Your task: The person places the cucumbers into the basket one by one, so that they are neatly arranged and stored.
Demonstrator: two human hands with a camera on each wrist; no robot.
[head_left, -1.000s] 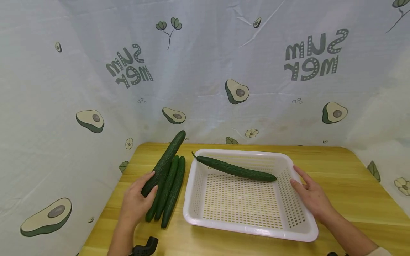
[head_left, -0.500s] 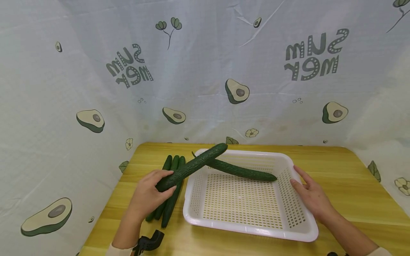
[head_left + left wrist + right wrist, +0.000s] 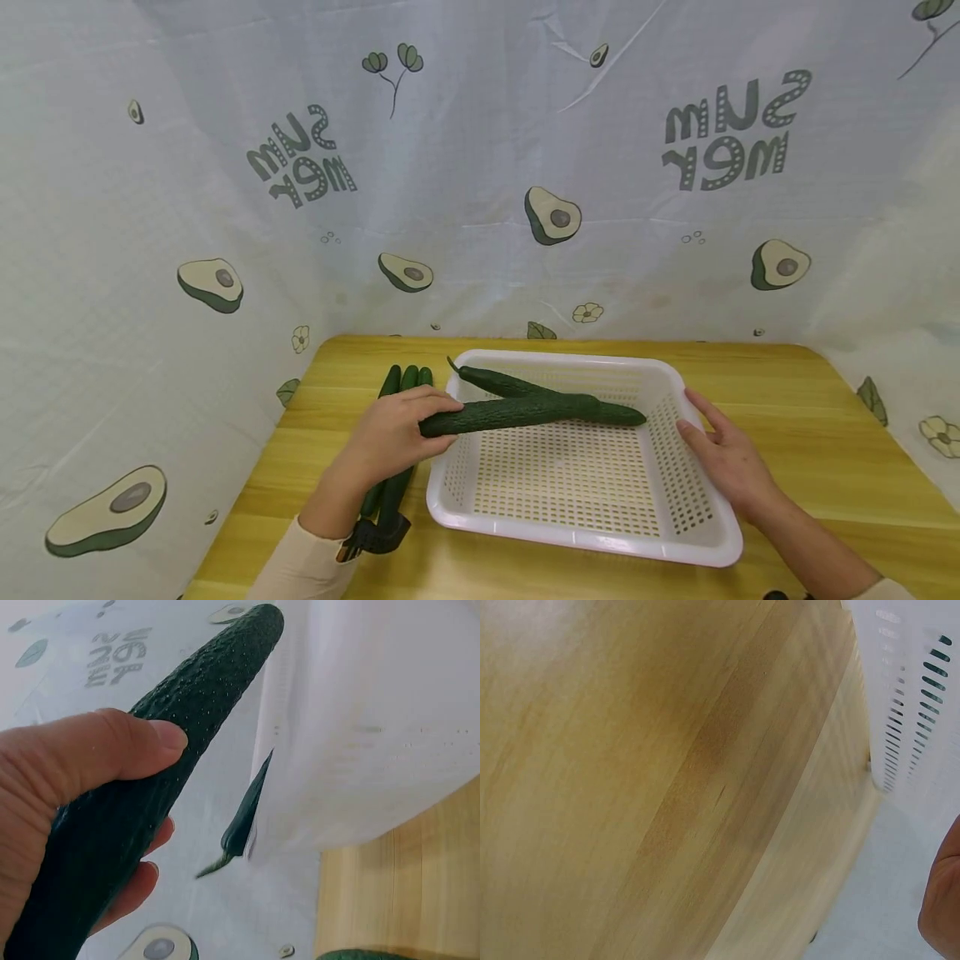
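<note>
In the head view my left hand (image 3: 397, 433) grips a dark green cucumber (image 3: 517, 412) by its near end. It points right over the white perforated plastic basket (image 3: 585, 546), partly covering another cucumber (image 3: 487, 381) that lies in there with its stem over the back left corner. The left wrist view shows the thumb (image 3: 150, 742) across the held cucumber's bumpy skin, with fingertips showing underneath. My right hand (image 3: 731, 467) holds the basket's right rim, its thumb on the inner side; only part of it shows in the right wrist view.
Three cucumbers (image 3: 392, 385) lie side by side on the wooden table (image 3: 795, 400) left of the basket, partly hidden by my left hand and wrist. Behind the table hangs a pale curtain (image 3: 480, 167) with avocado prints.
My left hand has carried the cucumber right from above the table cucumbers to over the basket, turning it from steeply slanted to nearly level. The right hand stays on the rim.
</note>
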